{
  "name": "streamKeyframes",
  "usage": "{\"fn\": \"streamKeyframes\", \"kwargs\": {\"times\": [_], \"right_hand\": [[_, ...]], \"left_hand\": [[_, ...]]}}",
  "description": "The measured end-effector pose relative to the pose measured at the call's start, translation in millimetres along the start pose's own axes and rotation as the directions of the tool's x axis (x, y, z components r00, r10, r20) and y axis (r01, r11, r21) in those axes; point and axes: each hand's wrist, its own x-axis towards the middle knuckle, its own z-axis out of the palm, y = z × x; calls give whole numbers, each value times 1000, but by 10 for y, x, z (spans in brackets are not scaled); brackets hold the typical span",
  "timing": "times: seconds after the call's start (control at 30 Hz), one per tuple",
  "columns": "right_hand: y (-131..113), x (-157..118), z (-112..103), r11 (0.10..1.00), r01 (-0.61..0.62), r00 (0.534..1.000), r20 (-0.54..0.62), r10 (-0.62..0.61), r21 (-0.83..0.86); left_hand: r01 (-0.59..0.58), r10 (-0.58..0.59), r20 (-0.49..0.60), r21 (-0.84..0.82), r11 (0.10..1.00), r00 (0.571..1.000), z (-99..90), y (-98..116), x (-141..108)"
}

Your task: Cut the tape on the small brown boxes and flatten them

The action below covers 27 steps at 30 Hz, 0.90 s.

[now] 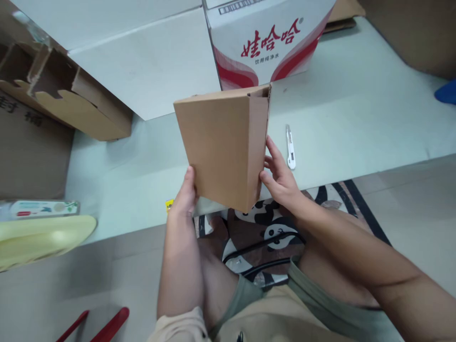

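Note:
A flat brown cardboard box (pixel 218 147) is held up over the front edge of the pale green table (pixel 142 161), tilted, its large plain face toward me. My left hand (pixel 185 192) grips its lower left side, the thumb at the edge and the other fingers hidden behind it. On the right side, my right hand (pixel 280 175) holds the box with thumb and fingers at the narrow edge. At the top right corner a small gap shows between the flaps. A white utility knife (pixel 291 148) lies on the table to the right of my right hand.
White boxes (pixel 149 66) and a red-and-white printed carton (pixel 263 52) stand at the back. Brown cardboard organizers (pixel 85 104) are at the left, with a yellow-green tray (pixel 46 237) below. A small yellow item (pixel 169 205) lies beside my left hand. Red legs (pixel 110 325) show at lower left.

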Motion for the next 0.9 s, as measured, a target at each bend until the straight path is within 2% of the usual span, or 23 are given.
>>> {"fn": "streamKeyframes", "kwargs": {"times": [0.17,0.27,0.33,0.47,0.57,0.63,0.7,0.73,0.77,0.83,0.87,0.9], "right_hand": [[-75,-10,-56,1000,-8,997,79,6,29],[-90,-10,-75,998,-24,994,109,18,52],[-82,-8,-74,997,-22,994,111,14,72],[-62,4,-51,995,50,995,85,-57,84],[-66,20,-45,992,97,993,63,-102,77],[-76,28,-48,995,88,994,60,-91,51],[-87,33,-53,997,71,995,65,-73,26],[-93,34,-54,998,67,995,78,-68,23],[-99,35,-54,997,68,992,103,-71,27],[-111,36,-49,995,94,975,196,-101,45],[-118,36,-44,991,118,958,255,-128,57],[-125,35,-39,987,143,937,311,-157,68]], "left_hand": [[56,-60,60,54,997,996,6,3,-4],[140,-144,27,98,985,989,37,46,-37],[151,-154,21,108,983,988,60,72,-69],[63,-81,157,112,992,984,83,67,-86],[57,-94,217,172,984,972,62,4,-21],[-16,-30,184,242,970,982,40,-35,39],[-198,184,75,293,936,980,18,-45,81],[-320,332,13,307,896,943,10,-33,87],[-456,491,-33,317,831,871,3,-11,81],[-706,757,-36,333,625,653,-3,60,31],[-790,837,11,337,511,547,-4,103,-6],[-841,880,77,342,418,469,-3,145,-46]]}}
